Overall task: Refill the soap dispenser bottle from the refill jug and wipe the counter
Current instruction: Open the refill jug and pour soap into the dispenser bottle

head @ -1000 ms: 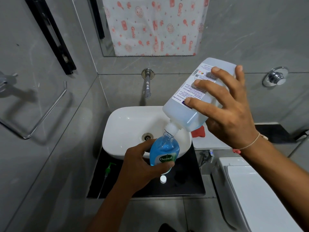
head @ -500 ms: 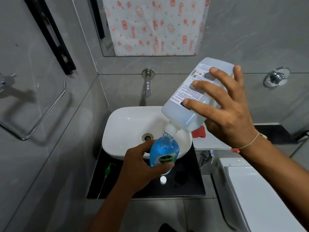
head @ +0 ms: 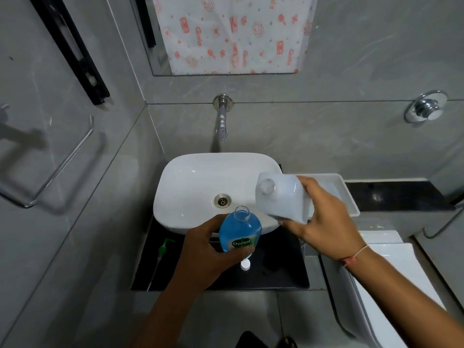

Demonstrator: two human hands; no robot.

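My left hand (head: 208, 249) grips the blue soap dispenser bottle (head: 239, 228), upright with its neck open, over the front rim of the white basin (head: 190, 179). To its right, my right hand (head: 324, 222) holds the translucent refill jug (head: 282, 197) upright, mouth up and uncapped, apart from the bottle. On the black counter (head: 276, 270) lie the green pump head with its tube (head: 162, 249) at the left and a small white cap (head: 245, 264) just below the bottle.
A wall tap (head: 222, 121) hangs above the basin. A white tray (head: 334, 194) sits right of the basin on a ledge. The white toilet (head: 391, 280) stands at the lower right. A towel bar (head: 57, 167) is on the left wall.
The jug was tipped with its mouth in the bottle's neck, pouring. It has now come down to the right and turned upright, clear of the bottle. The bottle has stayed in place.
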